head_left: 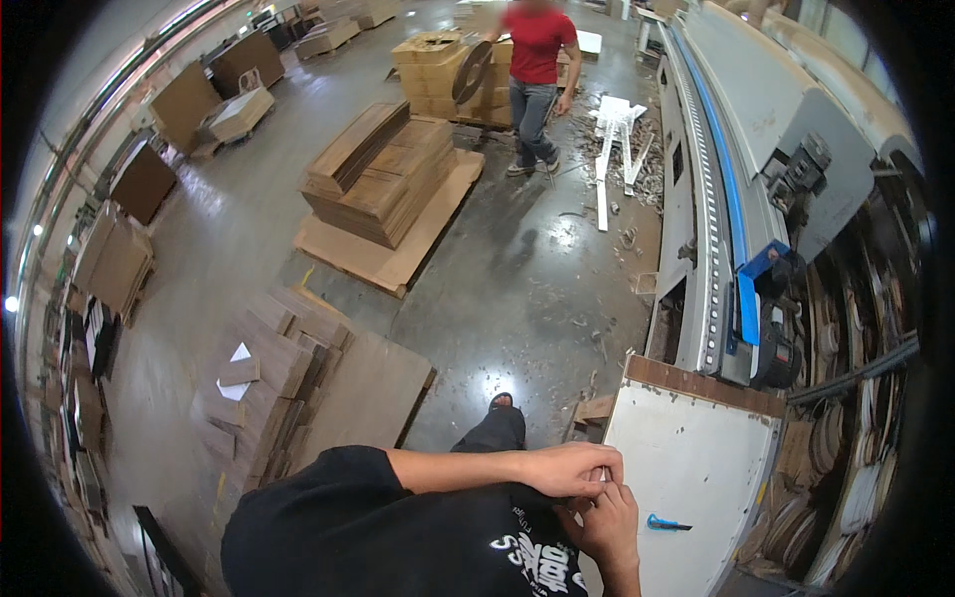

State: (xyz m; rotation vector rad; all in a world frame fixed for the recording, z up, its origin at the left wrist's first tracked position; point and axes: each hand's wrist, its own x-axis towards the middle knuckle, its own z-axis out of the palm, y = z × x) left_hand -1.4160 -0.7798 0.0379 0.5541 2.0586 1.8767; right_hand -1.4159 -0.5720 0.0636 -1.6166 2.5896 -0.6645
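Note:
In front of my chest, my left hand point(572, 469) and my right hand point(609, 522) meet at the fingertips, near the left edge of a white-topped table point(686, 458). The fingers of both are bent and pressed together. A tiny pale spot shows between them, too small to name. On the tabletop, right of my hands and apart from them, lies a blue utility knife point(668, 523).
A long machine point(711, 229) with a blue rail runs along the right. Brown panels stand stacked on a pallet ahead point(378, 179); more boards point(269, 388) lie at left. A person in a red shirt point(537, 50) stands beyond, near white strips point(617, 129) and floor scraps.

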